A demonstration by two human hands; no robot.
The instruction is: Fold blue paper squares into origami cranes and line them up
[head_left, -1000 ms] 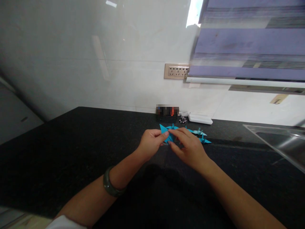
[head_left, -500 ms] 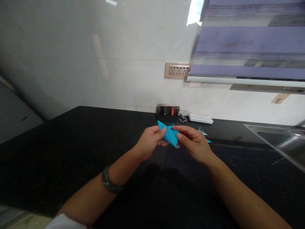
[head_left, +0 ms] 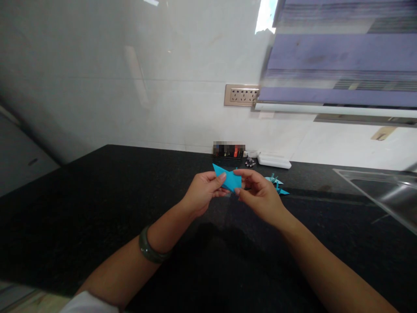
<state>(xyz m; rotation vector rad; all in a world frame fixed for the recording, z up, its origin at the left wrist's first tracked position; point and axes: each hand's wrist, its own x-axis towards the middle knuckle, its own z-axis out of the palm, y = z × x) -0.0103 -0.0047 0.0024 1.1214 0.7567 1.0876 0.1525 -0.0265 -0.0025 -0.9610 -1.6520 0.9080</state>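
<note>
So the pale wall fills most of the top and runs off the frame, and under it the black countertop stretches wide to the left of the hands and toward the wearer, its left edge slanting down out of view. The striped purple blind is chopped off top and right, and its lower corner slightly covers the socket strip on the wall. Metal sink is cut by the right border, rim well apart from the hands. Left hand has its thumb on top of the folded blue paper, fingers curled underneath and partly hidden; right hand pinches the other end, thumb at the low corner, fingertips at the upper edge. So the paper sits right between them, tilted; can't tell if the hands rest on the counter. Black box behind is pixelated up top, white object beside it is hard to identify, and small folded blue pieces peek out past the right hand, partly blocked.
</note>
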